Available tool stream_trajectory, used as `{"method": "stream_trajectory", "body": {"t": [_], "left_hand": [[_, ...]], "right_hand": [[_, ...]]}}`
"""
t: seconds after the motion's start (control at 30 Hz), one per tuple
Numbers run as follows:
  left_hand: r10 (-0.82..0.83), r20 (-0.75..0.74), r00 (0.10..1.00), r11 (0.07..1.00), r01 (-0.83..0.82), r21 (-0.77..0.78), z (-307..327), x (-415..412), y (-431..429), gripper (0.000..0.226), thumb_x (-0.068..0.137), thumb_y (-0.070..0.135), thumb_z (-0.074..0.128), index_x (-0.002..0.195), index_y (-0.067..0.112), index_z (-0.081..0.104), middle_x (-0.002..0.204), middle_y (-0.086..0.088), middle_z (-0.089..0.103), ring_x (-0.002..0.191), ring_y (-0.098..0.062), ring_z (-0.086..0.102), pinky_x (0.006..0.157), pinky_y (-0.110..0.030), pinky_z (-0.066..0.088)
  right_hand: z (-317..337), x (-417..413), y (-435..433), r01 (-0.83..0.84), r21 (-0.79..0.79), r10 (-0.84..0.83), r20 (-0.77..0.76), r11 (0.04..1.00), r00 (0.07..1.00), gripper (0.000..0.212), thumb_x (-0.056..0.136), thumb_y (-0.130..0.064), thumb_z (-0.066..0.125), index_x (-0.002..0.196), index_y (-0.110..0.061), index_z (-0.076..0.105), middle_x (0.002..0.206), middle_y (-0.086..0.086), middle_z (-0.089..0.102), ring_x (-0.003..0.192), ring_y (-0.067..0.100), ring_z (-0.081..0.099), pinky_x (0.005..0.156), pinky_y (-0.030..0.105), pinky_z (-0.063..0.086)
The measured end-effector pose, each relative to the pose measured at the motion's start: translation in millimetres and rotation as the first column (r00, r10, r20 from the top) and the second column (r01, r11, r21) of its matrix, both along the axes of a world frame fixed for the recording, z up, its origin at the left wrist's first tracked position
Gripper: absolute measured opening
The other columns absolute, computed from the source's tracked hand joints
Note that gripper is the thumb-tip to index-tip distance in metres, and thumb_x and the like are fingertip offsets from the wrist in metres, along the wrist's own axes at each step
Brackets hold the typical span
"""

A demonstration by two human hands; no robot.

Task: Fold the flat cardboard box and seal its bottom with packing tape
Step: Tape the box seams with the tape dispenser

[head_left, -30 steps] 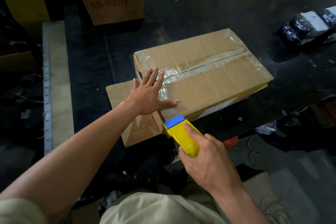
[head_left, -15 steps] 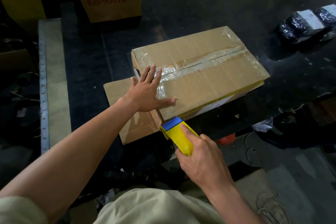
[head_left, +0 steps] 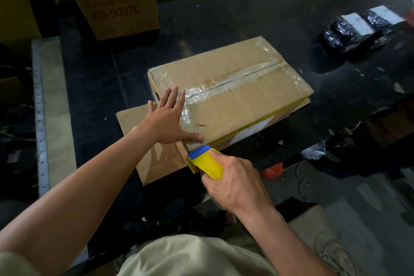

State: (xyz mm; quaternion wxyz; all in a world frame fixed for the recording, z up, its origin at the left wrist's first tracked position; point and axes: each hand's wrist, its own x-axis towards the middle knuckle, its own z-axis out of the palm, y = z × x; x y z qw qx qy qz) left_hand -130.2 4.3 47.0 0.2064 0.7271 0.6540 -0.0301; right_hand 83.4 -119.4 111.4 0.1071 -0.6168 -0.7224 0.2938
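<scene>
My black table point(head_left: 201, 36) carries the taped cardboard box point(head_left: 235, 96) in the middle, a taller box printed KB-9007E point(head_left: 114, 0) at the far left, and black wrapped parcels point(head_left: 358, 27) far right.

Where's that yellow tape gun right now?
In the head view, the yellow tape gun is low and centre, gripped in the right hand at the near corner of the taped box.

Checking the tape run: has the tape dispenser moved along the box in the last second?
No. The tape dispenser in the right hand stays at the near left corner of the cardboard box, just under the left hand's thumb.
</scene>
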Motion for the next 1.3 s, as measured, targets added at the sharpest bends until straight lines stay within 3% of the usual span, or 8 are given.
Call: {"method": "stream_trajectory", "body": {"t": [0.23,0.43,0.63,0.77,0.87,0.97,1.1,1.3], "left_hand": [[-0.003,-0.007,1.000,1.000,0.003,0.004,2,0,3,0.155,0.047,0.108,0.042,0.159,0.022,-0.020,0.166,-0.001,-0.028,0.151,-0.021,-0.028,0.120,-0.068,-0.001],[0.005,-0.003,1.000,1.000,-0.005,-0.009,5,1,5,0.156,0.045,0.108,0.042,0.159,0.022,-0.021,0.166,-0.001,-0.028,0.152,-0.022,-0.027,0.120,-0.068,-0.001],[0.008,0.015,1.000,1.000,-0.008,-0.017,4,-2,8,0.155,0.046,0.107,0.045,0.158,0.023,-0.021,0.166,0.000,-0.029,0.151,-0.022,-0.030,0.120,-0.068,0.000],[0.009,0.020,1.000,1.000,-0.009,-0.012,3,-2,9,0.157,0.044,0.109,0.043,0.159,0.023,-0.021,0.166,0.000,-0.029,0.151,-0.021,-0.029,0.120,-0.069,0.001],[0.006,0.016,1.000,1.000,-0.005,-0.010,3,-4,9,0.156,0.045,0.108,0.044,0.158,0.023,-0.021,0.166,-0.001,-0.029,0.151,-0.022,-0.029,0.120,-0.068,0.001],[-0.015,0.017,1.000,1.000,0.015,-0.017,3,-5,10,0.156,0.045,0.108,0.043,0.158,0.023,-0.022,0.165,-0.002,-0.030,0.150,-0.023,-0.030,0.120,-0.069,0.001],[-0.012,0.005,1.000,1.000,0.012,-0.024,4,-8,10,0.156,0.046,0.108,0.044,0.158,0.022,-0.022,0.165,-0.001,-0.030,0.150,-0.021,-0.031,0.120,-0.069,-0.001],[-0.020,-0.081,0.997,0.998,0.016,-0.056,20,-9,11,0.148,0.053,0.105,0.043,0.160,0.022,-0.015,0.167,-0.005,-0.023,0.154,-0.027,-0.021,0.117,-0.071,-0.004]], "right_hand": [[18,2,18,-0.021,-0.049,0.022,0.026,0.999,0.999,0.047,0.074,-0.045,0.058,0.118,-0.032,0.064,0.093,0.006,0.071,0.087,0.033,0.065,0.070,0.036,0.052],[16,-12,10,-0.086,0.007,0.084,0.159,0.996,0.984,0.052,0.082,-0.041,0.058,0.132,-0.023,0.056,0.104,0.013,0.068,0.091,0.038,0.065,0.075,0.041,0.054],[24,-2,29,0.042,-0.131,-0.044,-0.008,0.990,0.999,0.053,0.076,-0.050,0.061,0.125,-0.031,0.065,0.104,0.003,0.073,0.096,0.028,0.067,0.079,0.035,0.055],[20,-19,13,-0.110,0.015,0.105,0.195,0.994,0.975,0.034,0.082,-0.040,0.059,0.110,-0.021,0.060,0.097,0.012,0.067,0.087,0.037,0.066,0.068,0.038,0.048],[6,-27,9,-0.149,-0.036,0.153,0.265,0.988,0.952,0.031,0.086,-0.032,0.059,0.111,-0.014,0.057,0.100,0.015,0.063,0.088,0.038,0.064,0.065,0.035,0.041],[-12,-12,9,-0.074,-0.162,0.108,0.214,0.984,0.971,0.031,0.079,-0.034,0.060,0.106,-0.021,0.063,0.097,0.012,0.067,0.091,0.039,0.066,0.068,0.036,0.047],[-7,11,15,0.061,-0.134,-0.059,0.022,0.989,0.998,0.041,0.081,-0.041,0.059,0.121,-0.034,0.060,0.090,0.001,0.072,0.086,0.028,0.066,0.068,0.035,0.051],[32,55,37,0.184,-0.081,-0.188,-0.045,0.980,0.981,0.042,0.081,-0.041,0.071,0.122,-0.034,0.066,0.101,-0.002,0.074,0.097,0.024,0.066,0.075,0.033,0.049]]}}
